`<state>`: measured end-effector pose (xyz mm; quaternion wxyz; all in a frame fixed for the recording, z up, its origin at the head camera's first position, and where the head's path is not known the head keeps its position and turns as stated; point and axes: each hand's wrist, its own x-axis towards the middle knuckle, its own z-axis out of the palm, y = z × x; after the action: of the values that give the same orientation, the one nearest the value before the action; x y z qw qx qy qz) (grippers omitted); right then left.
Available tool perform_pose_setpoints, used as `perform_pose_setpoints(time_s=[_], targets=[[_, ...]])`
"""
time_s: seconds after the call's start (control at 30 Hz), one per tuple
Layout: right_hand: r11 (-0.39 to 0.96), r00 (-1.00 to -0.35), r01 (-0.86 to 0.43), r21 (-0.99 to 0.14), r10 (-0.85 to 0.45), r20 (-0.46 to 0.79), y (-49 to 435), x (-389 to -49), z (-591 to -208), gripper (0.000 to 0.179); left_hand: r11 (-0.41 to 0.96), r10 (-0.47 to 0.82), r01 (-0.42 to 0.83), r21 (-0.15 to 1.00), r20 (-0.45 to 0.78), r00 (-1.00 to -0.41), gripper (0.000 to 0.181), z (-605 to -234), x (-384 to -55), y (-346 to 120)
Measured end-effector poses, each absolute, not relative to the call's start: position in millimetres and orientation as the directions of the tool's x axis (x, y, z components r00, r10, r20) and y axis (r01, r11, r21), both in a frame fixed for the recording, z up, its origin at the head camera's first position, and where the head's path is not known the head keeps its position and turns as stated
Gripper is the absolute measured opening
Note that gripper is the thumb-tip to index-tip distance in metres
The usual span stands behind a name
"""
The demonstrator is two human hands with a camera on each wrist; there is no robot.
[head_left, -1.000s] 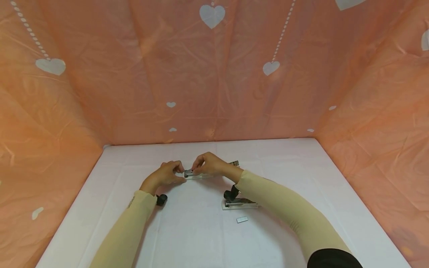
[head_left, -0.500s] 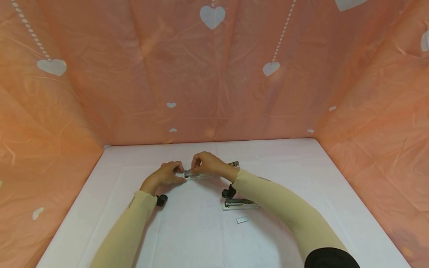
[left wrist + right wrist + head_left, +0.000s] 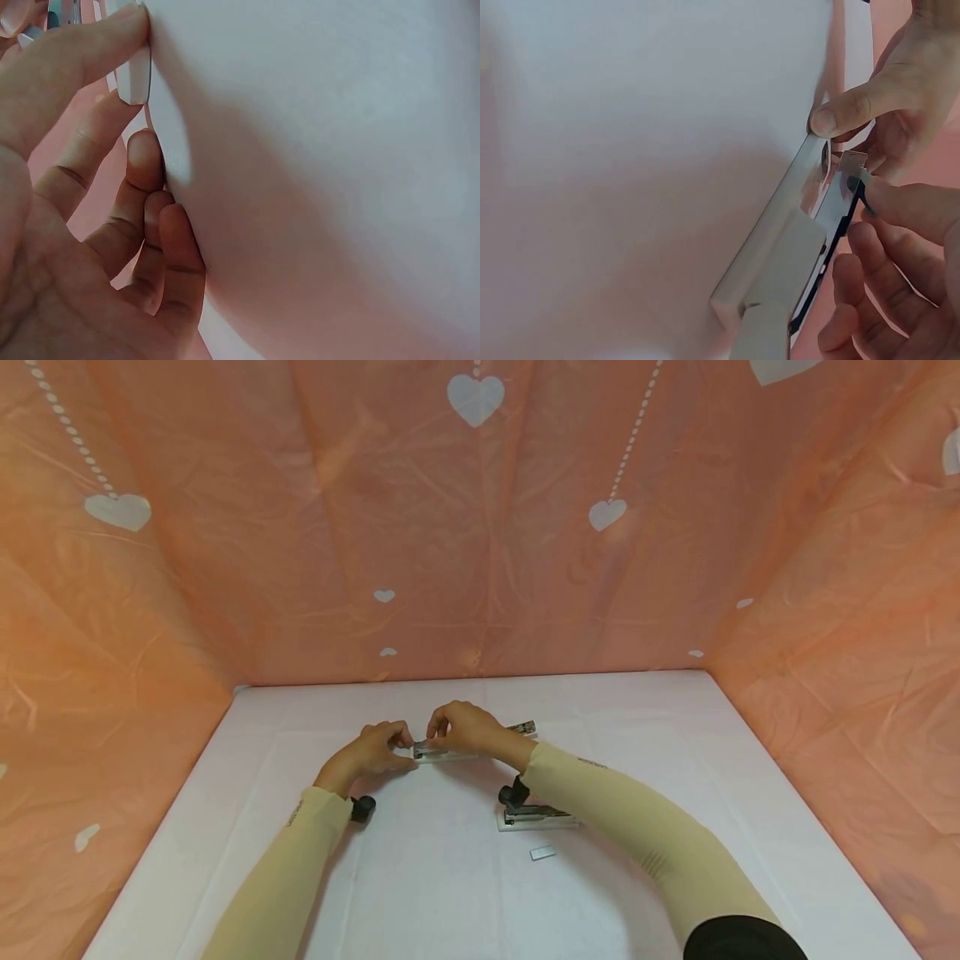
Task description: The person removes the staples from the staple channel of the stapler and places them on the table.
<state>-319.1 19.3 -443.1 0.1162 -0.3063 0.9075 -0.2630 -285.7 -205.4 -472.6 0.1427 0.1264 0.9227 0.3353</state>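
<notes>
A white stapler (image 3: 450,757) lies on the table with its top lifted back; its raised end shows behind my right wrist in the head view. My left hand (image 3: 372,749) grips the front end of its base between thumb and fingers, seen also in the left wrist view, where the base end (image 3: 136,75) shows. My right hand (image 3: 467,727) has its thumb and fingertips at the front of the silver, black-edged magazine (image 3: 832,206), pinching there. Whether a small separate piece is between those fingertips is hidden.
A second stapler (image 3: 536,818) stands nearer me, partly under my right forearm. In front of it lies a small grey strip (image 3: 542,853), apparently staples. An orange curtain (image 3: 480,568) with pale hearts borders the white table (image 3: 427,877) at the back and sides.
My right hand and forearm have shifted slightly to the left along the magazine. The left hand keeps its grip in the same place.
</notes>
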Motion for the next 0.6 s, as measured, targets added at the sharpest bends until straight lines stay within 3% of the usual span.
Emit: perform_pose_setpoints(time_s=[0.6], targets=[[0.569, -0.738, -0.532, -0.627, -0.675, 0.015, 46, -317, -440, 0.007, 0.751, 0.331, 0.153, 0.642, -0.165, -0.929, 0.029, -471, -284, -203]])
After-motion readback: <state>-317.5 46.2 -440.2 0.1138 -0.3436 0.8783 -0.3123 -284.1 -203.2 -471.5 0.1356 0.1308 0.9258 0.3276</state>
